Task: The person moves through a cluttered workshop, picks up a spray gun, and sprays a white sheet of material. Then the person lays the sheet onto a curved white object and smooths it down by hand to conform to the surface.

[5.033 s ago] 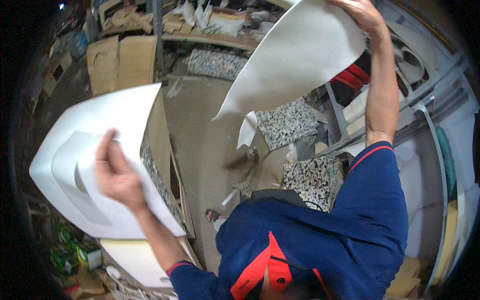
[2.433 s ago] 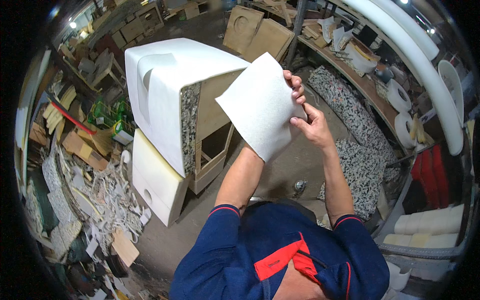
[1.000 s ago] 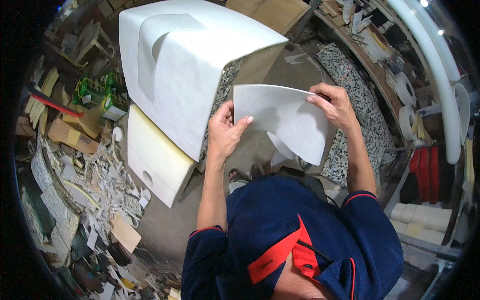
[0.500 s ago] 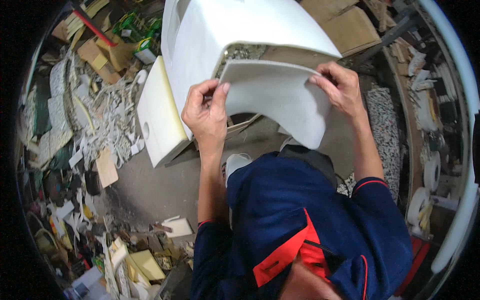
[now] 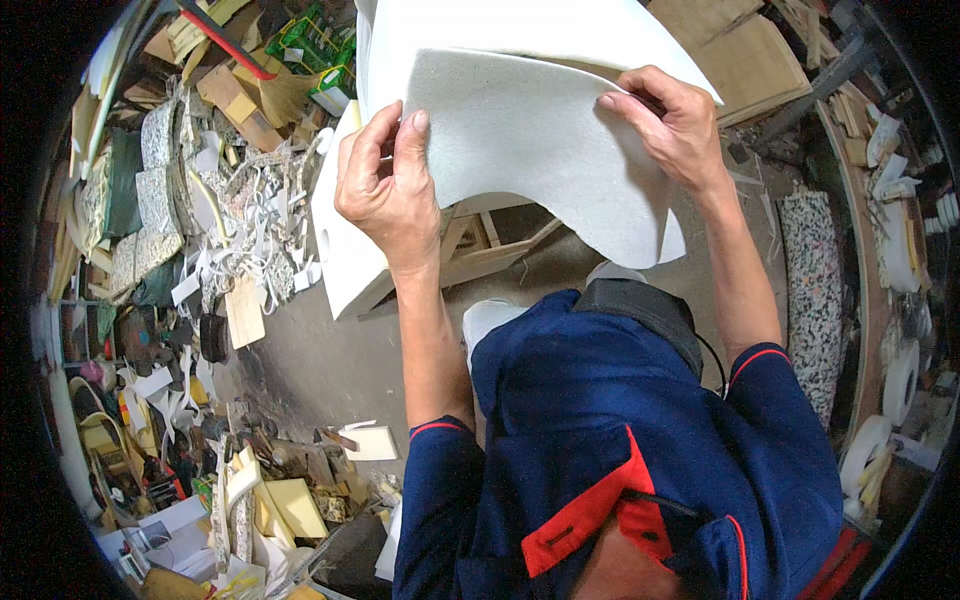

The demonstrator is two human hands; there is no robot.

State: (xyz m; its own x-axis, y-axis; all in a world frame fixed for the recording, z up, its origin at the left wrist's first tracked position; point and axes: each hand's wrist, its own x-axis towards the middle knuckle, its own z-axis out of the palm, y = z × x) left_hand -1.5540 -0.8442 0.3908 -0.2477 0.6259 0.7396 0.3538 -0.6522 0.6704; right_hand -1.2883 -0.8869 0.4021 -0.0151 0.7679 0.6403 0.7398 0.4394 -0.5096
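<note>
Left hand [image 5: 392, 190] pinching a pale sheet [image 5: 520, 130] at left, I clamp its far edge in my right hand [image 5: 675, 125].

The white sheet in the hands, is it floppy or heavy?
The white sheet is likely bendy, since it curves between the left hand and right hand. It's probably not totally floppy: its corner past the left hand isn't folded over. It looks thin, so it may be light.

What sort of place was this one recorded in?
Probably an upholstery or foam-cutting workshop: a heap of pale strip-like offcuts lies on the left, a long black-and-white speckled foam-like slab on the right, and the left hand and right hand hold a thin whitish felt-like sheet.
</note>
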